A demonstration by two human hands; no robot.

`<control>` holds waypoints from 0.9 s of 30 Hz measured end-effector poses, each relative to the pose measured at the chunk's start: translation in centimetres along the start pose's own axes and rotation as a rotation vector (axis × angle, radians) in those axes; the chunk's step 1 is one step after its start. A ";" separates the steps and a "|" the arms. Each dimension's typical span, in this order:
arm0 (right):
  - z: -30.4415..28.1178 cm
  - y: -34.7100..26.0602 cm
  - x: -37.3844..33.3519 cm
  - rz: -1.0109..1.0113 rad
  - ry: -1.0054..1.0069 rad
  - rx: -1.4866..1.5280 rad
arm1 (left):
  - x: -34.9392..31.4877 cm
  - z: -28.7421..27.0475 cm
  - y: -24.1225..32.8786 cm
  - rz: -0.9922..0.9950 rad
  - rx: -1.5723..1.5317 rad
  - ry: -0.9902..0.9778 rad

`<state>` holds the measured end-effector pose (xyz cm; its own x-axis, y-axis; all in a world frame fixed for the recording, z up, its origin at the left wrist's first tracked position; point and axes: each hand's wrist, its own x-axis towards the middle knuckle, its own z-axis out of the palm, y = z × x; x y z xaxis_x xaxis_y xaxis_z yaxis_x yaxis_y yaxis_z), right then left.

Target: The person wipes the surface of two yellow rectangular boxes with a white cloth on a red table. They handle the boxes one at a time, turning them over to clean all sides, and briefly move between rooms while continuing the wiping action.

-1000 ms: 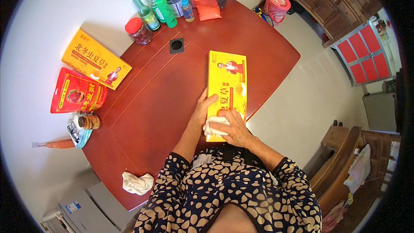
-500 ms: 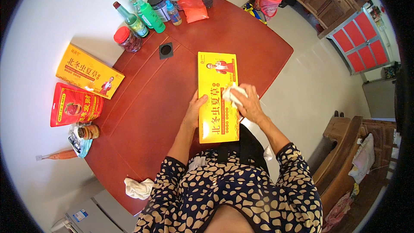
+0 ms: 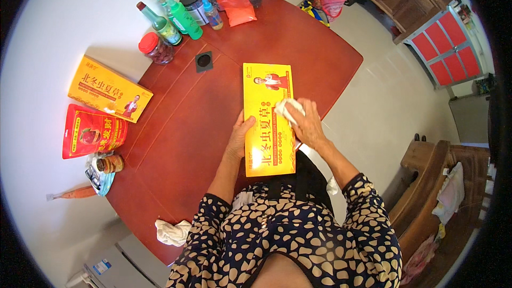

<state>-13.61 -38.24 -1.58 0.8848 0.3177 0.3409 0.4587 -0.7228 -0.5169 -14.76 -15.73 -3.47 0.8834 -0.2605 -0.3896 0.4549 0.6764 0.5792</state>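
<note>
Yellow box (image 3: pixel 268 117) steadied; white cloth (image 3: pixel 288 110) pressed on it.

Under your hands lies a long yellow box (image 3: pixel 268 119) with red lettering and a small portrait panel at its far end; your left hand (image 3: pixel 238 140) steadies its left edge, your right hand (image 3: pixel 306 124) presses its right side. Well to your left, a second yellow box (image 3: pixel 108 88) overhangs the tabletop (image 3: pixel 186 128), with a red pouch (image 3: pixel 92 131) just beside it. An orange packet (image 3: pixel 237 8) lies far ahead.
</note>
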 end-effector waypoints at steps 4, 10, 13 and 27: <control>-1.0 -2.1 -4.4 0.000 -0.065 0.080 | 0.0 -0.1 0.0 0.012 -0.012 -0.025; -2.6 -4.4 -8.4 -0.025 -0.163 0.130 | 0.1 -0.1 0.0 0.021 -0.005 -0.040; -2.7 -5.3 -9.4 -0.071 -0.201 0.110 | 0.3 -0.3 -0.2 0.029 -0.009 -0.040; 0.9 -8.5 -3.9 -0.260 -0.139 0.094 | 0.3 -0.8 -0.7 -0.028 -0.102 -0.116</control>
<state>-20.87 -32.82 0.76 0.7366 0.5702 0.3636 0.6709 -0.5484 -0.4991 -14.91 -15.66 -4.56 0.8803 -0.3538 -0.3162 0.4709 0.7330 0.4910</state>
